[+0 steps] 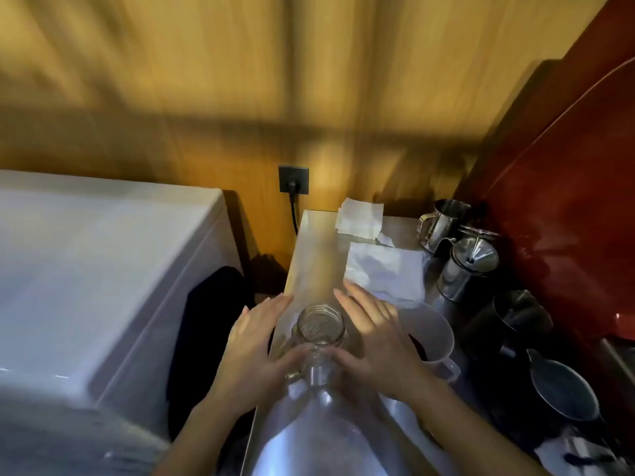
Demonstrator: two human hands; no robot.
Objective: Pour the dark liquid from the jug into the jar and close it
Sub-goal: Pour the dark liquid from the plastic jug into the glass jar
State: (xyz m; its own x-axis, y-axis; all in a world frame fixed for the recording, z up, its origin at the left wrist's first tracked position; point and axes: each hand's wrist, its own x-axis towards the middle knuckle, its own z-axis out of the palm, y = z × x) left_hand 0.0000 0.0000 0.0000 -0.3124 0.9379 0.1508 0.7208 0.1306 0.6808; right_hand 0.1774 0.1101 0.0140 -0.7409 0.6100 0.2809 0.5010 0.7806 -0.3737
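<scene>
Head view. Jar (321, 326): clear glass, upright on the counter (311, 255), long axis vertical, open mouth up; embossing on its base, unreadable. Left hand (256, 348) and right hand (374, 338): fingers spread open, flanking the jar, thumbs meeting at its near side, gripping nothing. Jug (431, 333): translucent, dark liquid inside, just beyond the right fingers, partly hidden.

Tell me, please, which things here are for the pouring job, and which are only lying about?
For the job: glass jar, open, no lid on; translucent jug with dark liquid; left hand; right hand.

Lying about: steel pitchers; steel funnel; white papers; black pitcher; wall socket.
</scene>
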